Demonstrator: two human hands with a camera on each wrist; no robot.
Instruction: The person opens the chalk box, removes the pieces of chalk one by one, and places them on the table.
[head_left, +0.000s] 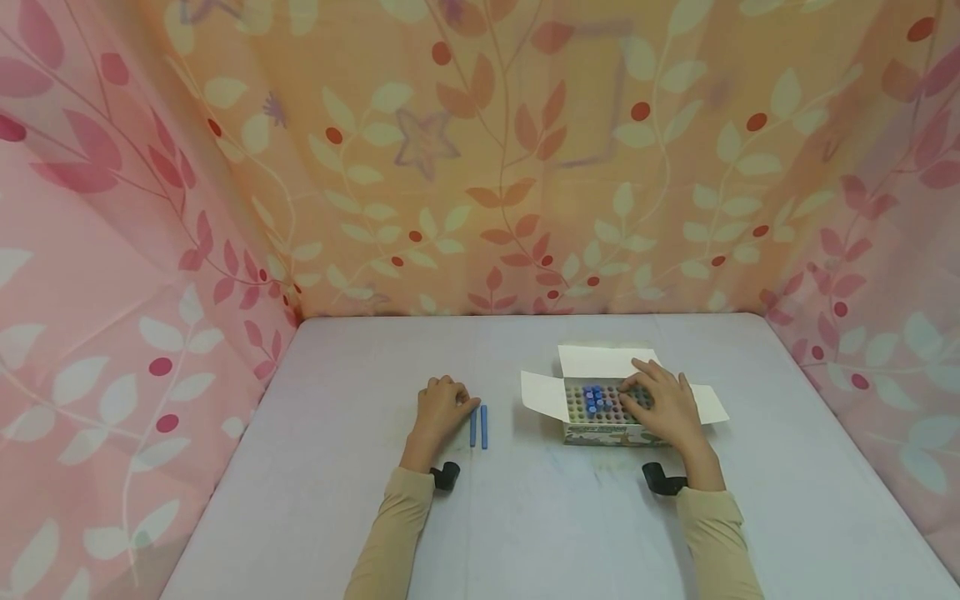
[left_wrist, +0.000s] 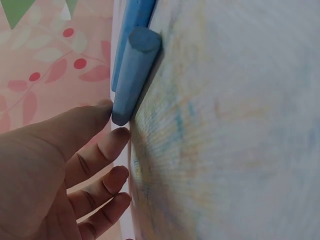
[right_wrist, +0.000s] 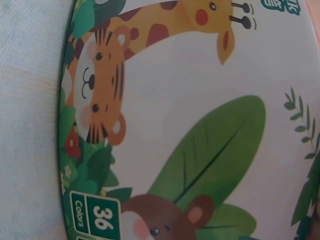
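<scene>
Two blue crayons (head_left: pixel 483 427) lie side by side on the white cloth, slightly apart. My left hand (head_left: pixel 444 410) pinches the far end of the left crayon (left_wrist: pixel 136 75) between thumb and index finger; its other fingers are bent loosely beside it. An open cardboard box (head_left: pixel 600 435) on the right holds a grid of round coloured spots, with several blue crayons (head_left: pixel 594 398) standing up from it. Over the box's right part is my right hand (head_left: pixel 667 404), thumb and index finger brought close together. Whether something sits between them is hidden. The right wrist view shows only the box's printed side (right_wrist: pixel 200 100).
White box flaps (head_left: pixel 543 394) spread out to the left, back and right. Black wrist cameras (head_left: pixel 663 481) sit at both wrists. Patterned curtains (head_left: pixel 480 167) stand behind and at both sides of the cloth-covered table (head_left: pixel 525 533), which bears faint coloured smudges.
</scene>
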